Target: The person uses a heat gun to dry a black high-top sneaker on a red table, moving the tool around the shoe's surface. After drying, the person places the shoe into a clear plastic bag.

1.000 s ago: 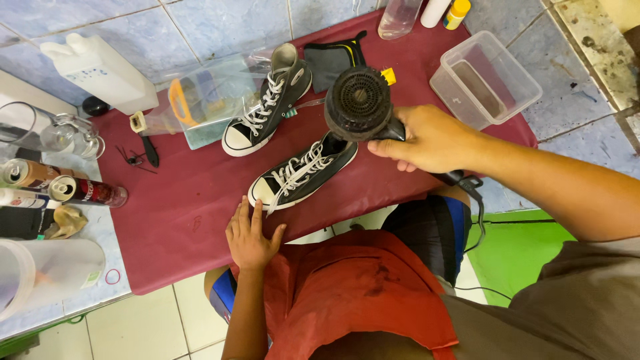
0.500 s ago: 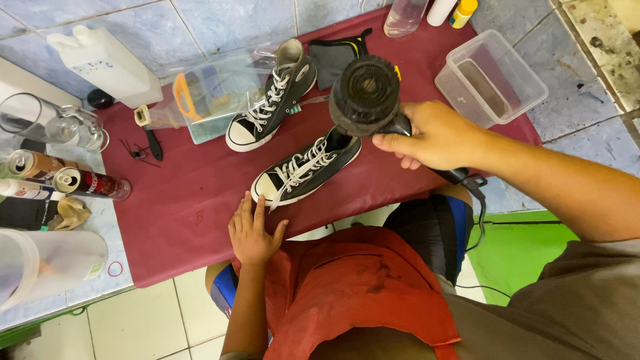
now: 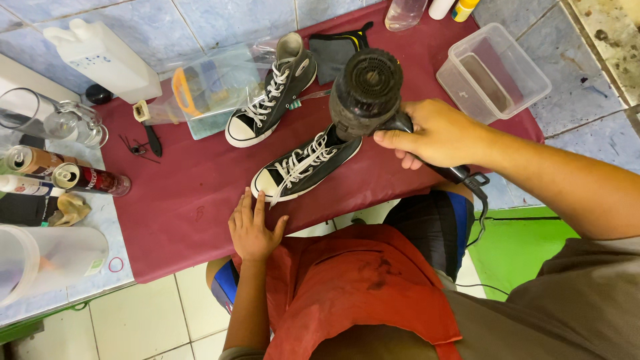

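**Hair dryer held over a sneaker on a red-covered worktop**

The right hand point(image 3: 437, 133) is wrapped tight around the handle of a black hair dryer point(image 3: 368, 93), fingers closed on it, with the dryer's round rear grille facing the camera. The dryer hangs just above the heel end of the near sneaker point(image 3: 303, 167), a black canvas high-top with white laces lying on its side. The left hand point(image 3: 253, 230) lies flat and open on the cloth at the table's front edge, holding nothing, its fingertips just short of that shoe's white toe cap.

The surface is a dark red cloth point(image 3: 180, 200) over a counter of pale blue tile point(image 3: 220, 17); white floor tiles and a green patch show below.

A second, matching sneaker point(image 3: 270, 93) stands at 11 o'clock from the dryer. Beside it at 9 o'clock lies a clear plastic bag point(image 3: 200, 93) with a small brush point(image 3: 148, 127) at its corner. A dark folded cloth point(image 3: 337, 50) lies at 12 o'clock, an empty clear plastic tub point(image 3: 493, 70) at 3 o'clock.

Along the left edge: one white jug point(image 3: 100, 57), one glass pitcher point(image 3: 47, 120), two spray cans point(image 3: 63, 173) lying down.

Count: two sneakers, one dryer, one tub.
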